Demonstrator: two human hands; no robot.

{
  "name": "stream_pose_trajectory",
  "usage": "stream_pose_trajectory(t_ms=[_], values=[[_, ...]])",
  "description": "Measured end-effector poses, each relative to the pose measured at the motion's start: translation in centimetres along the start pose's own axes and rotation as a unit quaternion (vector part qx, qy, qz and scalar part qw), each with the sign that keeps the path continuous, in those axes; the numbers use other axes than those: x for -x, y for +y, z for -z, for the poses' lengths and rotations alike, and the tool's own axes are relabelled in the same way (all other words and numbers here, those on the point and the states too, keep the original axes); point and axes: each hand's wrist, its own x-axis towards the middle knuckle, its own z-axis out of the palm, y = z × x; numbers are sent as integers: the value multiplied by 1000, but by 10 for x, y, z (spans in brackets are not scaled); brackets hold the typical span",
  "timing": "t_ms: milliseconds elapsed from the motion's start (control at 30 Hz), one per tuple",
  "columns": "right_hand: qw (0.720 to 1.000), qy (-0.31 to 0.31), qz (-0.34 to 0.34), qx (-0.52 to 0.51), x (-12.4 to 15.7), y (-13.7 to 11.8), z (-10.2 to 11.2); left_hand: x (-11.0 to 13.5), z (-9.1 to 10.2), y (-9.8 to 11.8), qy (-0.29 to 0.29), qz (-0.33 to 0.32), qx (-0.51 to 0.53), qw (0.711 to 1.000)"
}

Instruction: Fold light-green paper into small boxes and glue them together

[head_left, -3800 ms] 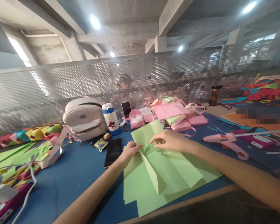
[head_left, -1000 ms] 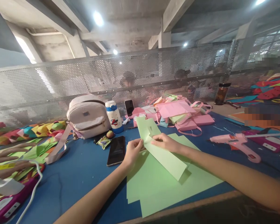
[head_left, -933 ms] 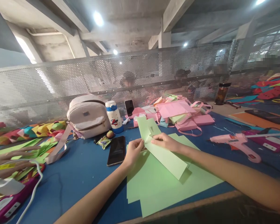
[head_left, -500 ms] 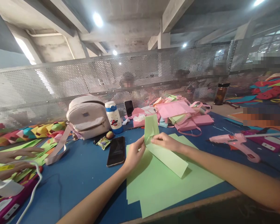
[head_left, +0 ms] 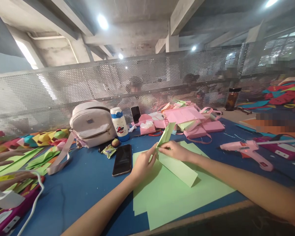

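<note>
Between my two hands is a light green folded paper strip (head_left: pixel 178 168), bent so that one end rises and the longer end slants down to the right. My left hand (head_left: pixel 144 162) pinches it at the bend, thumb and fingers closed. Right beside it, my right hand (head_left: pixel 174 150) grips the same spot with its fingertips. The exact fold under the fingers is hidden. Beneath lie larger light green paper sheets (head_left: pixel 172 206), overlapping on the blue table (head_left: pixel 88 200).
Left of the sheets lie a phone (head_left: pixel 122 160) and a snack packet (head_left: pixel 108 150), near a backpack (head_left: pixel 90 123) and a bottle (head_left: pixel 120 124). Pink paper bags (head_left: pixel 184 114) are piled behind. A pink glue gun (head_left: pixel 248 150) rests at right. Another person's hand (head_left: pixel 2 159) is at far left.
The raised end of the strip has tilted right and turned narrower to view, uncovering red-handled scissors behind it. My hands stay close together. The other person's hand at left has shifted left.
</note>
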Motion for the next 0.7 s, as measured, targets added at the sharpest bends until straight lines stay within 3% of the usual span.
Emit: stream_pose_trajectory(t_ms=[167,367,700], values=[[1000,8,8,-8,0,1,-2,0,0,-1,8,7,18,1000],[999,23,17,-26,3,-5,-6,2,1,4,81,13,116,990],[997,59,6,-50,8,-15,-15,2,2,4,100,2,102,990]])
